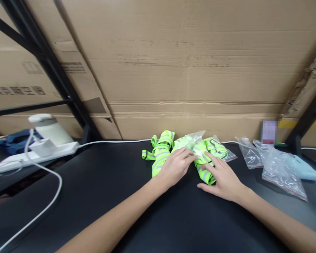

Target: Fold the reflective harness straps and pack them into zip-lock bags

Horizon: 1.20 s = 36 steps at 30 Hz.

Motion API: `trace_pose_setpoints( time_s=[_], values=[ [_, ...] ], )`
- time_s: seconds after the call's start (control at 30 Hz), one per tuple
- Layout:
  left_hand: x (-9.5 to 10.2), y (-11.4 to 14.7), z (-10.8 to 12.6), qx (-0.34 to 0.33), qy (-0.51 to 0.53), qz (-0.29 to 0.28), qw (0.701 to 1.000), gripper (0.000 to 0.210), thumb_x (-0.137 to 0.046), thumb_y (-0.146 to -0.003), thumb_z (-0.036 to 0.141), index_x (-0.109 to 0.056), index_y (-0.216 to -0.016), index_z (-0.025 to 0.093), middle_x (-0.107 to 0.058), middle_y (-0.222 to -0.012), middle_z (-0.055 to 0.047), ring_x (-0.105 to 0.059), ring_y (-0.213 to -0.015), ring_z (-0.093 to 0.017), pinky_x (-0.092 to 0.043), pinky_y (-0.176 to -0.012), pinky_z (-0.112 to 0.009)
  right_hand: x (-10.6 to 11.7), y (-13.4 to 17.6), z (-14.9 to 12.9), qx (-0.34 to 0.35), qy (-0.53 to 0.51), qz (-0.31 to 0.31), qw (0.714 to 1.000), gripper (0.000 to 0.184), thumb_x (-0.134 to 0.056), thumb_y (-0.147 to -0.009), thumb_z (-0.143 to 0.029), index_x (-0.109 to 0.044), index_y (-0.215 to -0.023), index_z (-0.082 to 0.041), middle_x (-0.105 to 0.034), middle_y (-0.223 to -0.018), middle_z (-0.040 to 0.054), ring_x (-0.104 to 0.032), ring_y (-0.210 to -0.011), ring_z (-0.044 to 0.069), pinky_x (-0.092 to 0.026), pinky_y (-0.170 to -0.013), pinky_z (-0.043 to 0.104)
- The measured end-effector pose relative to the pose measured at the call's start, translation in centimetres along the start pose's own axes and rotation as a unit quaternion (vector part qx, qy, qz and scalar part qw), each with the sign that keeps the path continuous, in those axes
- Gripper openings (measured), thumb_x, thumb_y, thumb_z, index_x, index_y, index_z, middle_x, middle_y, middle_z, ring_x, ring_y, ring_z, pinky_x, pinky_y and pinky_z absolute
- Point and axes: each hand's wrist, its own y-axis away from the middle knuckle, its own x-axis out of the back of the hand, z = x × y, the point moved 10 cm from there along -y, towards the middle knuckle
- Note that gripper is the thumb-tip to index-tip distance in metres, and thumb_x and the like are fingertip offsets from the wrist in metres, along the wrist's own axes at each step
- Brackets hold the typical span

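Note:
Several rolled bundles of neon-yellow reflective straps with silver stripes lie together on the black table. My left hand is closed, its fingers bent over the middle bundle, which sits partly in a clear plastic bag. My right hand rests against a strap roll with its fingers apart and its thumb near the tabletop. To the left stands another strap roll, with a loose buckled end sticking out. Behind my right fingers is a bagged strap bundle. My left fingertips are partly hidden.
Clear zip bags lie at the right, partly over a light-blue case. A white power strip and a white bottle are at the left, with a white cable. Cardboard stands behind, between black metal frames.

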Motion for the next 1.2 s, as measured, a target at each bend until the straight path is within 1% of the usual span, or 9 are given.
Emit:
trace_pose_setpoints(
  time_s=[0.17, 0.33, 0.43, 0.6, 0.7, 0.87, 0.97, 1.07, 1.2],
  values=[
    [-0.5, 0.0, -0.8, 0.015, -0.033, -0.021, 0.999, 0.029, -0.052, -0.092, 0.0, -0.071, -0.108, 0.016, -0.07, -0.104, -0.008, -0.063, -0.093, -0.024, -0.056, -0.081, -0.039, 0.5, 0.1, 0.2, -0.001, 0.005, 0.025, 1.0, 0.017, -0.064, -0.089, -0.03, -0.063, -0.103, -0.021, -0.049, -0.151, 0.0182, -0.057, -0.129, 0.037, -0.053, -0.1, 0.053],
    [-0.6, 0.1, -1.7, 0.034, -0.042, -0.018, 0.998, 0.03, -0.052, -0.093, 0.001, -0.069, -0.114, 0.015, -0.069, -0.102, -0.008, -0.064, -0.093, -0.023, -0.056, -0.084, -0.038, 1.3, 0.2, -0.1, 0.009, -0.02, 0.059, 0.998, 0.019, -0.06, -0.08, -0.017, -0.062, -0.099, -0.022, -0.057, -0.143, 0.0159, -0.063, -0.121, 0.033, -0.055, -0.095, 0.047],
    [0.2, 0.1, -1.7, 0.03, -0.039, 0.013, 0.999, 0.026, -0.054, -0.096, 0.006, -0.068, -0.114, 0.016, -0.07, -0.101, -0.007, -0.065, -0.092, -0.022, -0.055, -0.081, -0.036, 2.2, 0.2, 0.5, -0.02, -0.099, 0.085, 0.991, 0.019, -0.06, -0.078, -0.018, -0.06, -0.096, -0.024, -0.061, -0.138, 0.0116, -0.066, -0.117, 0.03, -0.055, -0.094, 0.043],
    [0.4, 0.2, -1.7, 0.039, -0.053, 0.024, 0.998, 0.022, -0.056, -0.098, 0.01, -0.069, -0.113, 0.018, -0.07, -0.101, -0.005, -0.064, -0.091, -0.022, -0.052, -0.081, -0.036, 3.4, 0.6, 4.5, -0.148, -0.303, 0.174, 0.925, 0.013, -0.065, -0.076, -0.022, -0.057, -0.087, -0.024, -0.071, -0.111, 0.0056, -0.066, -0.109, 0.028, -0.048, -0.097, 0.04],
    [-0.6, 0.2, -1.8, 0.045, -0.059, -0.025, 0.997, 0.019, -0.056, -0.098, 0.013, -0.071, -0.107, 0.017, -0.07, -0.097, -0.006, -0.063, -0.089, -0.023, -0.05, -0.08, -0.038, 3.2, 1.4, 7.3, -0.22, -0.355, 0.22, 0.881, 0.01, -0.065, -0.076, -0.026, -0.057, -0.081, -0.024, -0.065, -0.085, 0.0002, -0.063, -0.081, 0.022, -0.049, -0.078, 0.034],
    [-0.9, 0.2, -1.2, 0.039, -0.039, -0.043, 0.998, 0.021, -0.054, -0.097, 0.012, -0.072, -0.106, 0.02, -0.069, -0.096, -0.005, -0.061, -0.088, -0.023, -0.047, -0.078, -0.038, 2.8, 2.3, 10.3, -0.27, -0.371, 0.248, 0.854, 0.01, -0.063, -0.081, -0.029, -0.055, -0.083, -0.024, -0.051, -0.068, -0.0049, -0.046, -0.055, 0.015, -0.037, -0.052, 0.026],
    [-0.2, 0.1, -0.7, 0.042, -0.026, -0.027, 0.998, 0.023, -0.055, -0.094, 0.01, -0.072, -0.104, 0.021, -0.067, -0.106, -0.007, -0.061, -0.094, -0.024, -0.047, -0.08, -0.037, 2.8, 2.3, 10.6, -0.27, -0.373, 0.24, 0.855, 0.013, -0.065, -0.082, -0.031, -0.056, -0.087, -0.024, -0.054, -0.069, -0.0045, -0.048, -0.055, 0.015, -0.038, -0.052, 0.026],
    [0.0, 0.0, -0.4, 0.053, -0.021, -0.027, 0.998, 0.021, -0.056, -0.089, 0.008, -0.072, -0.096, 0.019, -0.064, -0.111, -0.009, -0.06, -0.098, -0.026, -0.046, -0.084, -0.039, 3.0, 2.0, 10.2, -0.241, -0.377, 0.213, 0.868, 0.022, -0.067, -0.086, -0.039, -0.059, -0.1, -0.024, -0.066, -0.077, -0.0002, -0.06, -0.067, 0.021, -0.047, -0.062, 0.03],
    [-0.3, 0.0, 0.0, 0.06, -0.012, -0.045, 0.997, 0.016, -0.056, -0.086, 0.008, -0.069, -0.084, 0.017, -0.064, -0.108, -0.009, -0.058, -0.097, -0.026, -0.045, -0.085, -0.04, 3.8, 1.9, 9.3, -0.17, -0.349, 0.176, 0.905, 0.032, -0.047, -0.101, -0.045, -0.057, -0.124, -0.024, -0.076, -0.09, 0.0053, -0.07, -0.082, 0.025, -0.054, -0.077, 0.037]
  ],
)
